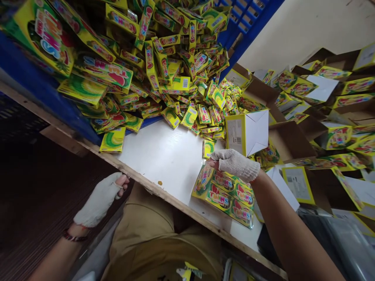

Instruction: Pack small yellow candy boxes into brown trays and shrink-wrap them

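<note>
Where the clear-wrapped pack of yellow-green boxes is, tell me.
Head view, right of centre: the pack is at the white-gloved right hand, by the white tabletop's wooden edge.

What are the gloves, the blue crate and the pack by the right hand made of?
Gloves: probably knitted cotton, matt, with ribbed-looking cuffs. Blue crate: likely smooth plastic, with regular slots. Pack: apparently printed card wrapped in clear film, shiny at one edge.
</note>
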The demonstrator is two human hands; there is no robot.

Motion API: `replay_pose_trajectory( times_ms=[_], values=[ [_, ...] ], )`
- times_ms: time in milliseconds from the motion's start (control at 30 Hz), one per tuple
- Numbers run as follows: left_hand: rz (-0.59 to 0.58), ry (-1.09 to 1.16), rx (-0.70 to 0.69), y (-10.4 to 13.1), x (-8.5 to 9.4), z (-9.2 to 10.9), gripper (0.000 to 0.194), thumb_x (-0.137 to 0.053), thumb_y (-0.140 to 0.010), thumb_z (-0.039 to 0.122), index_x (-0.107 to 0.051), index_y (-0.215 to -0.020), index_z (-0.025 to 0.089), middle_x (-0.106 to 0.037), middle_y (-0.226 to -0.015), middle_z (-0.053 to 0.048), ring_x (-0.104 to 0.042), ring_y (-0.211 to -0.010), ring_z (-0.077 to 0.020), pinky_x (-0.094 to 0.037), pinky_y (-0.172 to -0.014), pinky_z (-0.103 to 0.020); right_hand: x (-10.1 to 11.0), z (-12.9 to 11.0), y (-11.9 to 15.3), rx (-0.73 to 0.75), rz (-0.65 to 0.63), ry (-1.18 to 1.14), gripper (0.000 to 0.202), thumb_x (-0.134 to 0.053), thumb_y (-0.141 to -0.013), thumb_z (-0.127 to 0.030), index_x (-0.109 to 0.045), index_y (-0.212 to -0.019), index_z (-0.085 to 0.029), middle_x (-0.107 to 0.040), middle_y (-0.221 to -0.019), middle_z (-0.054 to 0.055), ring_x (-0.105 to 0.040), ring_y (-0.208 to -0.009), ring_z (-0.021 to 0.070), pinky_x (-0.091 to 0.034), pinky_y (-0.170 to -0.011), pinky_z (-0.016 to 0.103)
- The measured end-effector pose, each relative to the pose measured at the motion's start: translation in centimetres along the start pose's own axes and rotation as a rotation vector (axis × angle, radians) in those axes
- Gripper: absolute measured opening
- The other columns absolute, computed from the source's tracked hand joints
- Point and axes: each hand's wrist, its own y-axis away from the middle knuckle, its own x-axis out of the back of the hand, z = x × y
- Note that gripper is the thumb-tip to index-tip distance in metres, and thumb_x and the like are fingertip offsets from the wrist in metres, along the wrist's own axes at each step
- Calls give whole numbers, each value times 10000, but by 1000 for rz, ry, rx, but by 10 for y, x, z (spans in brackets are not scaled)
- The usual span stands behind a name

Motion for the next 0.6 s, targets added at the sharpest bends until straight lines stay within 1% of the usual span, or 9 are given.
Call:
replay_pose_trajectory(
  times_ms=[100, 200, 300, 367, 400, 433, 500, 533, 600],
  values=[
    [-6, -63, -18, 1, -2, 1, 372, -594, -827, 561, -560, -713, 208, -536, -636, 29, -465, -644, -151, -379, -619, -255, -1, 3, 3, -15, 18, -22, 307, -664, -713, -426, -520, -582, -189, -544, -534, 5, -470, -518, 117, -383, -511, 253],
    [73, -120, 2, 3, 3, 6, 372, -556, -817, 575, -582, -734, 213, -569, -643, 15, -499, -665, -173, -382, -635, -261, -2, 6, 4, -33, 12, -41, 262, -644, -704, -409, -544, -609, -186, -555, -550, 8, -475, -521, 120, -392, -516, 258],
    [204, -388, 50, 4, 21, 5, 317, -536, -808, 484, -535, -638, 217, -534, -595, 9, -454, -616, -172, -305, -581, -246, -2, 9, 4, -31, 9, -23, 242, -625, -704, -408, -559, -638, -185, -548, -561, 1, -460, -518, 116, -385, -519, 260],
    [233, -612, 121, 1, 37, -1, 269, -599, -760, 380, -514, -571, 209, -501, -581, 9, -402, -578, -161, -240, -557, -236, -2, 10, 4, -21, 9, -6, 260, -610, -721, -413, -530, -615, -190, -531, -548, -3, -447, -513, 113, -376, -521, 262],
    [229, -672, 174, 0, 44, -6, 247, -641, -721, 328, -519, -545, 204, -493, -574, 10, -388, -565, -156, -225, -551, -233, -2, 10, 4, -20, 9, -1, 274, -606, -729, -413, -509, -598, -193, -519, -539, -6, -439, -510, 111, -369, -518, 261],
    [219, -676, 227, -2, 49, -10, 231, -676, -681, 282, -529, -522, 201, -484, -557, 13, -381, -552, -150, -220, -546, -228, -1, 10, 4, -23, 11, 0, 286, -608, -732, -412, -490, -586, -196, -506, -532, -10, -432, -509, 110, -361, -514, 259],
    [207, -502, 305, -8, 51, -16, 246, -710, -626, 201, -518, -472, 192, -436, -478, 30, -354, -515, -133, -203, -525, -222, -1, 10, 3, -20, 20, 6, 308, -619, -732, -414, -466, -570, -200, -484, -526, -17, -414, -510, 107, -347, -506, 255],
    [205, -368, 314, -11, 48, -17, 263, -711, -614, 170, -502, -454, 185, -415, -442, 39, -344, -499, -124, -195, -513, -220, -1, 10, 3, -12, 28, 11, 317, -621, -733, -419, -461, -566, -201, -477, -526, -18, -406, -511, 106, -342, -504, 253],
    [209, -109, 288, -17, 33, -14, 255, -698, -630, 146, -500, -472, 174, -426, -424, 53, -351, -488, -107, -209, -495, -218, -1, 10, 4, 9, 44, 29, 329, -621, -733, -430, -462, -559, -201, -472, -530, -17, -396, -518, 106, -336, -505, 252]
  ],
)
